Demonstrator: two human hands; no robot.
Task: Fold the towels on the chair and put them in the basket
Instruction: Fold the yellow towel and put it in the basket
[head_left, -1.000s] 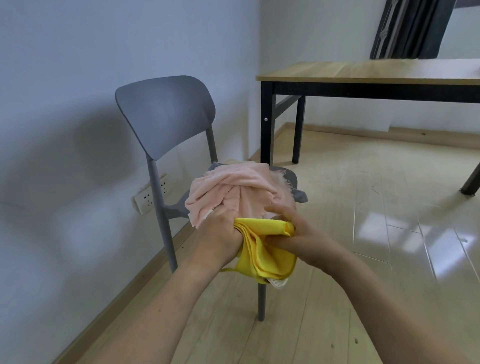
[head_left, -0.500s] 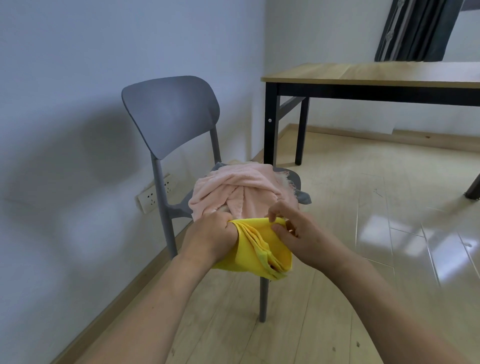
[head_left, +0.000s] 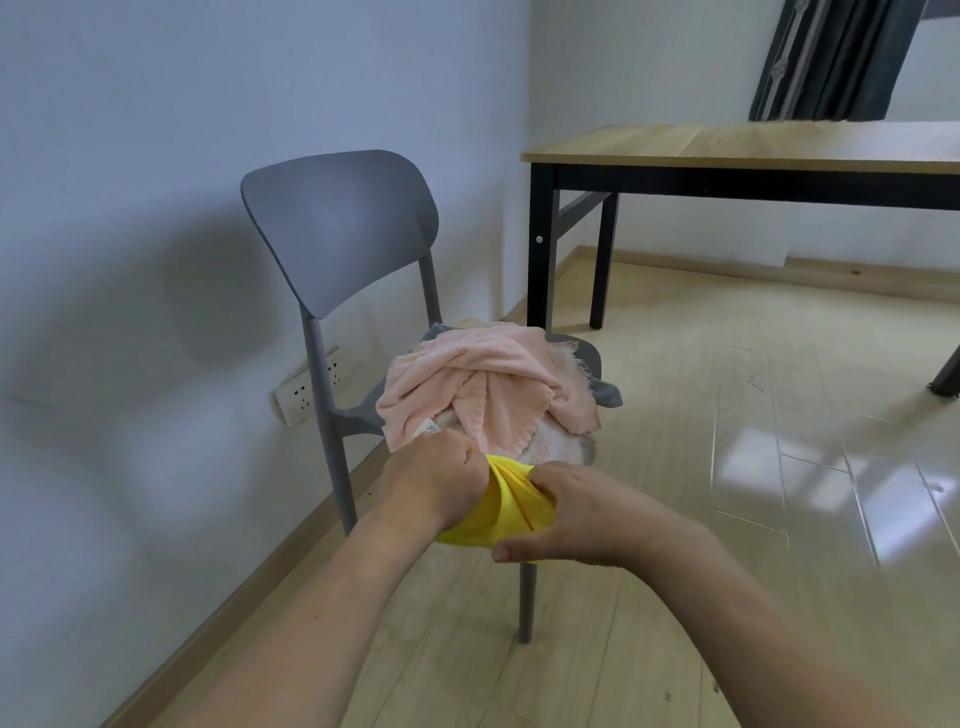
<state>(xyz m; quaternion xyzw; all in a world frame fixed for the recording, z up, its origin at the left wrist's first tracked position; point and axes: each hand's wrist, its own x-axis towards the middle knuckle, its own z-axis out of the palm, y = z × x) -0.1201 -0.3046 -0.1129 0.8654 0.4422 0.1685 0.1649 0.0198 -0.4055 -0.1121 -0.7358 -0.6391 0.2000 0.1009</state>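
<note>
Step in hand: the person is folding the yellow towel (head_left: 511, 506), holding it in the air just in front of the chair (head_left: 343, 228).
Left hand (head_left: 434, 480): fingers are curling round the left end of the yellow towel and gripping it.
Right hand (head_left: 576, 514): fingers and thumb are closing on the right end of the same towel, bunching it into pleats.
Done: judging by the layers showing, the yellow towel is partly folded.
Left: the pink towel (head_left: 483, 387) is lying crumpled on the seat, unfolded, with a grey cloth (head_left: 608, 393) showing beneath it at the seat edge.
Basket: not showing in view; no towel can be confirmed as placed.
Surface: the seat is carrying the whole pile.
Room: a pale wood floor (head_left: 727, 467), a white wall with a socket strip (head_left: 306, 387) behind the chair, a wood-topped table (head_left: 727, 145) with black legs to the right, and a dark curtain (head_left: 831, 57) beyond it.
</note>
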